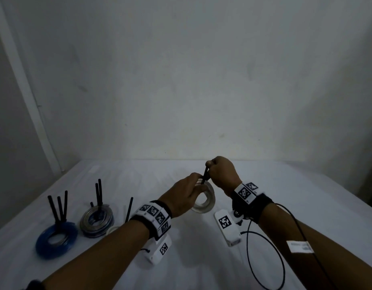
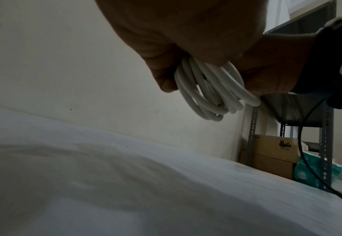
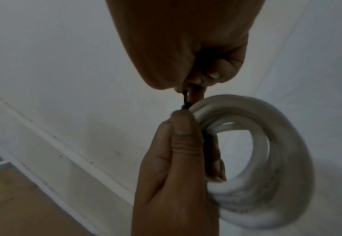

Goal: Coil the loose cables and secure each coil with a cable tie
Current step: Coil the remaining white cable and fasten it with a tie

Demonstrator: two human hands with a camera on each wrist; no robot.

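Observation:
A white cable coil [image 1: 206, 200] hangs above the table's middle, held upright. My left hand [image 1: 186, 195] grips its upper left side, thumb and fingers curled round the strands [image 2: 210, 89]. A black cable tie [image 1: 205, 176] wraps the coil at that spot and its tail sticks up. My right hand [image 1: 220, 172] pinches that tail [image 3: 185, 100] between thumb and fingertips, just above the left thumb [image 3: 181, 126]. The coil [image 3: 277, 159] fills the right of the right wrist view.
On the white cloth at left lie a blue coil [image 1: 55, 237] and a grey-blue coil [image 1: 97, 221], each with black ties sticking up. Another black tie [image 1: 129, 209] stands behind my left wrist. A thin black wire [image 1: 264, 258] loops under my right forearm. A shelf with boxes [image 2: 275, 151] stands beyond the table.

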